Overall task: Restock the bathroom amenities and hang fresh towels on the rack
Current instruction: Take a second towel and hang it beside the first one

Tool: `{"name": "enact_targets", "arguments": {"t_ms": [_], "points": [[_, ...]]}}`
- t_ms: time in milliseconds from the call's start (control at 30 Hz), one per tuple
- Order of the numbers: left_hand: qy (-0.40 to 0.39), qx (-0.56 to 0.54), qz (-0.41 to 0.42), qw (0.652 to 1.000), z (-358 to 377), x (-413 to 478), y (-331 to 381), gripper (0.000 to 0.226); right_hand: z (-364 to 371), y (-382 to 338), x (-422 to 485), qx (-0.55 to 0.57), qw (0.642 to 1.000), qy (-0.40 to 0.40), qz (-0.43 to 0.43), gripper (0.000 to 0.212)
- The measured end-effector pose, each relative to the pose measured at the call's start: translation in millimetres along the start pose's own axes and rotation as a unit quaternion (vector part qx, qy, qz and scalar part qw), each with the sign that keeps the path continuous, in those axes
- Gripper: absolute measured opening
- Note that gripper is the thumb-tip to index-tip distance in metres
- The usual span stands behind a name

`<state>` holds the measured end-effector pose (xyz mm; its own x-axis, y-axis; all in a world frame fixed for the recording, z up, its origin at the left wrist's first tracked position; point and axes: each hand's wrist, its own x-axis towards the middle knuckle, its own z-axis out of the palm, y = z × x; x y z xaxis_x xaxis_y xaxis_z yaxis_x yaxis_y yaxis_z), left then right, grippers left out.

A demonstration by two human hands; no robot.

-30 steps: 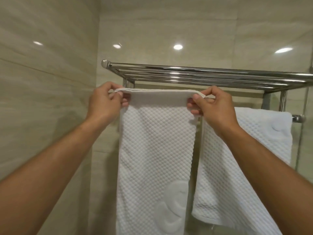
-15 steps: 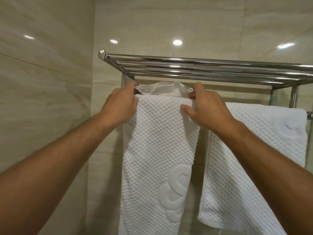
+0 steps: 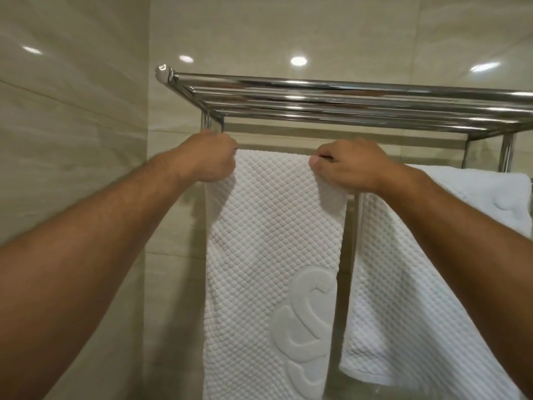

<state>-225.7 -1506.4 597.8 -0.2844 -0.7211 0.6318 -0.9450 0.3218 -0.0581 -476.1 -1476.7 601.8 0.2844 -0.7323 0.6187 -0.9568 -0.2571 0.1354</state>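
Chrome tubing is gleaming across the upper part of the view, where the polished chrome towel rack is jutting out from the glossy beige tile wall, its top shelf of parallel tubes running off to the right. Just below that shelf, the white waffle-textured towel with a raised curling emblem near its lower end is hanging straight down, its top edge lying flat and level; the bar carrying it is hiding under the cloth. The left hand is gripping the towel's upper left corner, fingers curled tightly round the fabric. The right hand is holding the upper right corner, the thumb pressing on the front face and the fingers folding over the top edge behind it. Both bare forearms are reaching up from the bottom corners. Just beside this towel, to its right and with a gap showing between them lower down, the second white towel is draping at a slant, partly behind the right forearm.
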Motion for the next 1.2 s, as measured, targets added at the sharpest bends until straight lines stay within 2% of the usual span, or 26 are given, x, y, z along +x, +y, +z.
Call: {"name": "enact_targets", "arguments": {"t_ms": [167, 267, 300, 367, 433, 467, 500, 533, 567, 600, 667, 767, 867, 933, 1033, 1100, 1133, 1200], "points": [[-0.044, -0.011, -0.03, 0.999, -8.0, 5.9, 2.4, 0.037, -4.4, -2.2, 10.0, -0.011, 0.998, -0.061, 0.017, 0.051], [-0.024, -0.032, -0.039, 0.998, -2.2, 8.5, -2.7, 0.032, -3.7, -0.9, 14.4, -0.004, 0.997, -0.073, 0.024, 0.054], [0.008, -0.041, -0.046, 0.998, 3.4, 6.4, -3.5, 0.029, -3.6, -0.1, 14.5, 0.001, 0.997, -0.074, 0.024, 0.054], [0.15, -0.07, -0.066, 0.984, 19.7, -7.0, -1.5, 0.021, -3.8, 1.7, 14.7, 0.011, 0.997, -0.075, 0.019, 0.053], [0.32, -0.113, -0.103, 0.935, 38.1, -32.1, 5.1, 0.018, -4.2, 2.8, 14.8, 0.024, 0.997, -0.076, 0.014, 0.052], [0.352, -0.148, -0.139, 0.914, 46.4, -43.6, 8.5, 0.021, -4.3, 3.0, 14.7, 0.028, 0.997, -0.075, 0.014, 0.052], [0.324, -0.194, -0.189, 0.906, 56.4, -49.7, 8.8, 0.027, -4.7, 3.3, 14.1, 0.033, 0.996, -0.076, 0.015, 0.051], [0.257, -0.256, -0.238, 0.901, 65.0, -52.4, 8.0, 0.036, -5.1, 3.4, 13.7, 0.04, 0.996, -0.078, 0.016, 0.05], [0.182, -0.337, -0.272, 0.883, 71.9, -51.3, 3.8, 0.043, -5.4, 3.5, 13.5, 0.048, 0.996, -0.079, 0.016, 0.05], [0.134, -0.426, -0.283, 0.849, 74.1, -50.3, -0.5, 0.045, -5.7, 3.6, 13.4, 0.055, 0.995, -0.079, 0.013, 0.049], [0.114, -0.52, -0.27, 0.802, 70.4, -50.7, -7.0, 0.041, -5.7, 3.6, 12.7, 0.06, 0.995, -0.077, 0.009, 0.049], [0.138, -0.552, -0.279, 0.773, 57.4, -48.4, -7.9, 0.028, -5.6, 3.8, 11.0, 0.066, 0.995, -0.071, 0.022, 0.049], [0.168, -0.532, -0.296, 0.776, 38.3, -33.3, -9.7, 0.023, -1.0, 2.6, 6.9, 0.07, 0.995, -0.04, 0.058, 0.05], [0.169, -0.496, -0.305, 0.795, 25.0, -19.1, -12.9, 0.022, 6.0, 0.5, 1.3, 0.041, 0.995, 0.009, 0.091, 0.051], [0.143, -0.442, -0.323, 0.825, 10.2, -3.2, -13.0, 0.029, 18.4, -13.3, -19.3, -0.018, 0.976, 0.173, 0.133, 0.042], [0.133, -0.425, -0.321, 0.836, 4.1, 4.1, -14.8, 0.026, 31.0, -26.0, -43.4, 0.022, 0.945, 0.29, 0.152, 0.027], [0.128, -0.416, -0.322, 0.84, 2.0, 5.5, -16.5, 0.024, 39.7, -31.2, -57.0, 0.059, 0.932, 0.318, 0.165, 0.022], [0.119, -0.406, -0.323, 0.847, 1.6, 5.1, -19.6, 0.02, 59.6, -39.6, -81.6, 0.125, 0.925, 0.29, 0.213, 0.022]]}}
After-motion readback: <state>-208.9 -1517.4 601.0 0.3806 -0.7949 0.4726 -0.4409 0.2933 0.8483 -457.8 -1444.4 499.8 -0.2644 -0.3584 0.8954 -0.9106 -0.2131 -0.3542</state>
